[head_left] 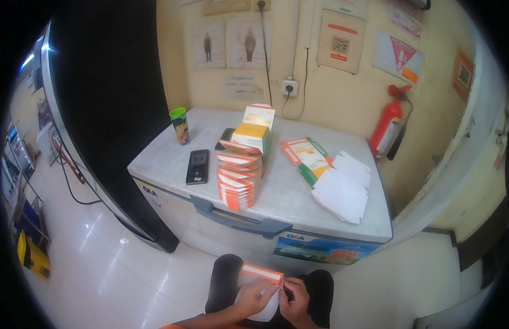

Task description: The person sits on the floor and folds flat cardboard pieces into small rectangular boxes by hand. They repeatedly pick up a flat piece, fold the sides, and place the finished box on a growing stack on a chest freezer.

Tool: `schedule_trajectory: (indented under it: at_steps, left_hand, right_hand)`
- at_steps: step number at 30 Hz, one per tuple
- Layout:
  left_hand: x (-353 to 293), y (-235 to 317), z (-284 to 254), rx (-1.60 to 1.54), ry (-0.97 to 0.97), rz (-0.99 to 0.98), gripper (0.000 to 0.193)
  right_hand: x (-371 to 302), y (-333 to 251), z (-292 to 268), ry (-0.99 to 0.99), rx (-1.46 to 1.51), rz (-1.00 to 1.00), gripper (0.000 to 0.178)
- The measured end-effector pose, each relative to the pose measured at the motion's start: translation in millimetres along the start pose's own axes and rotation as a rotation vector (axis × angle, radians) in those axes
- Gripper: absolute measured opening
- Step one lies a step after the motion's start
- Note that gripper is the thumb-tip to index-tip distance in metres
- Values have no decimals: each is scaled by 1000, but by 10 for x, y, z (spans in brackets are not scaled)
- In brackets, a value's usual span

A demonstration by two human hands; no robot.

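Over my lap, between my dark-trousered knees, I have an orange-and-white cardboard carton [260, 272]. Its far edge carries an orange band with a scalloped white strip. My left hand [254, 297] lies across its near side, fingers closed on the card close to the right end. Opposite it, my right hand [296, 300] pinches the right corner, thumb and fingers bent. The carton's lower part is partly hidden by my hands. Ahead, a tall stack of similar orange-and-white cartons [238, 189] stands on the chest freezer [155, 159], near its front edge.
Behind the stack is a yellow-and-white box [251, 135] with a raised flap. Flat printed cartons [309, 156] and white-side-up blanks [342, 189] lie right. A phone [198, 166] and a green-rimmed cup [179, 126] sit left. A fire extinguisher [387, 123] hangs by the wall.
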State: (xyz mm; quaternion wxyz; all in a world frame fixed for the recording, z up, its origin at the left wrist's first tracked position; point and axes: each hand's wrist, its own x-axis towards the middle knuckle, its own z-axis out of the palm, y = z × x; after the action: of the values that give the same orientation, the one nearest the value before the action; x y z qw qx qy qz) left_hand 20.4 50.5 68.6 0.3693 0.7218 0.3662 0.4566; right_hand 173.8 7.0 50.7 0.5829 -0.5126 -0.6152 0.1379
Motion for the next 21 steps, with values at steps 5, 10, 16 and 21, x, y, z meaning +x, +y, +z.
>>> schedule_trajectory:
  at_steps: [5,10,16,21]
  left_hand:
    - [-87,-52,58,-30,53,-42,18]
    - [-87,-23,67,-43,99,11,15]
    - [-96,-6,-6,-30,89,65,13]
    - [-117,-24,-28,66,93,147,11]
  right_hand:
    - [-14,-5,-42,-37,333,243,19]
    - [99,-44,-127,-117,412,269,18]
    - [136,-131,-154,-138,495,228,21]
    - [86,-93,-126,-159,480,224,22]
